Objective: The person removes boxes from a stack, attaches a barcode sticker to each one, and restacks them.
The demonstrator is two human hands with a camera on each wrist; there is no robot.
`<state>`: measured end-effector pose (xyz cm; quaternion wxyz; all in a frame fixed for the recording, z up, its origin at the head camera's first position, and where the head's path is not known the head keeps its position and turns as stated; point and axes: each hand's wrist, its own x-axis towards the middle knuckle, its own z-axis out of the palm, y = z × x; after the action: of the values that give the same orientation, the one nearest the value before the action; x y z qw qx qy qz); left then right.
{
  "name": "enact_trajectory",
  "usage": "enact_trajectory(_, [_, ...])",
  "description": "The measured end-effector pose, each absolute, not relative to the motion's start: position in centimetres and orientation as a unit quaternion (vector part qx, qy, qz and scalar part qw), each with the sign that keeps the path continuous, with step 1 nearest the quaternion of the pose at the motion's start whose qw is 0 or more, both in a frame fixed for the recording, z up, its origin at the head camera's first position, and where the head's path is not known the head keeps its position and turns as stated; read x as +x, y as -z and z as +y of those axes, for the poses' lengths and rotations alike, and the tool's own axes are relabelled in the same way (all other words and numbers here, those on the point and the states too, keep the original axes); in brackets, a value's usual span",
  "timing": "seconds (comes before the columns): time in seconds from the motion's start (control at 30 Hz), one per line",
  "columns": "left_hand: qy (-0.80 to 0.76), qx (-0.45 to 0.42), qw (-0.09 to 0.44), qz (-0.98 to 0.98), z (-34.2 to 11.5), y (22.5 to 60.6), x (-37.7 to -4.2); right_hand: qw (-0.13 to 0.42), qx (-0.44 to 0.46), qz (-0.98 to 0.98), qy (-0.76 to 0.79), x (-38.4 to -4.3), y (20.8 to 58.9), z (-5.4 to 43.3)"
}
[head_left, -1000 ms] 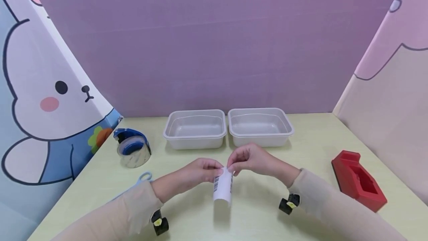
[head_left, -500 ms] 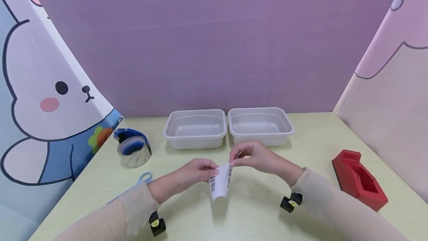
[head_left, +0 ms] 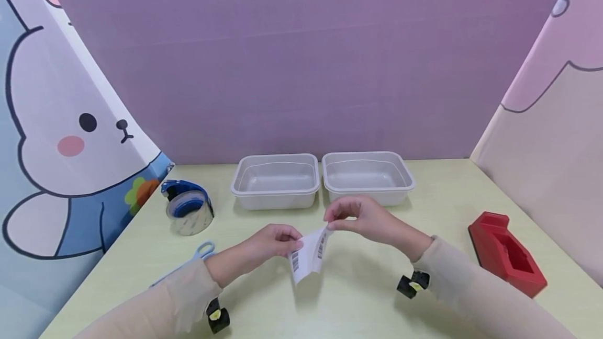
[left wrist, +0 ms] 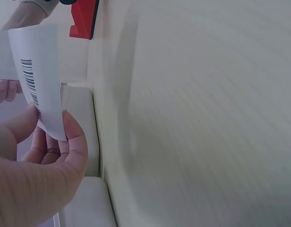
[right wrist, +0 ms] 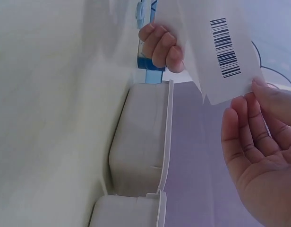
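A curved sheet of white paper (head_left: 308, 256) with printed barcodes is held above the middle of the table. My left hand (head_left: 269, 245) pinches its left edge between thumb and fingers. At the upper right corner my right hand (head_left: 365, 221) pinches it, slightly higher than the left. In the left wrist view one barcode runs beside the left thumb on the paper (left wrist: 46, 71). The right wrist view shows another barcode on the paper (right wrist: 202, 52), plus a small notch in the edge between the hands.
Two pale plastic containers (head_left: 275, 202) (head_left: 369, 198) stand side by side behind the hands. A tape roll on a blue dispenser (head_left: 190, 218) sits at left, near light-blue scissors (head_left: 204, 249) partly hidden by the left forearm. A red tape dispenser (head_left: 509, 255) lies at right.
My hands have moved apart, the left going left and the right slightly right and up. The paper has spread wider and tilted between them.
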<state>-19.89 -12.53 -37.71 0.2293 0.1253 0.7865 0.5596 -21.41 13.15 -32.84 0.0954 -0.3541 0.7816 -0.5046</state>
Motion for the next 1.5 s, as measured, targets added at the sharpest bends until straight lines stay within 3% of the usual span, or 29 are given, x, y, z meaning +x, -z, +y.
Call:
enact_trajectory(0.63, [-0.522,0.106,0.200,0.822,-13.9,37.9,-19.6,0.077,-0.336,0.778,0.525,-22.0,32.5,13.9])
enact_trajectory(1.07, [-0.483,0.135,0.216,0.838,-14.5,38.8,-19.8,0.108,-0.296,0.769,0.556,-22.6,32.0,14.2])
enact_trajectory(1.5, [-0.458,0.162,0.186,0.854,-14.2,38.4,-18.9,0.122,-0.254,0.755,0.592,-23.4,33.1,13.1])
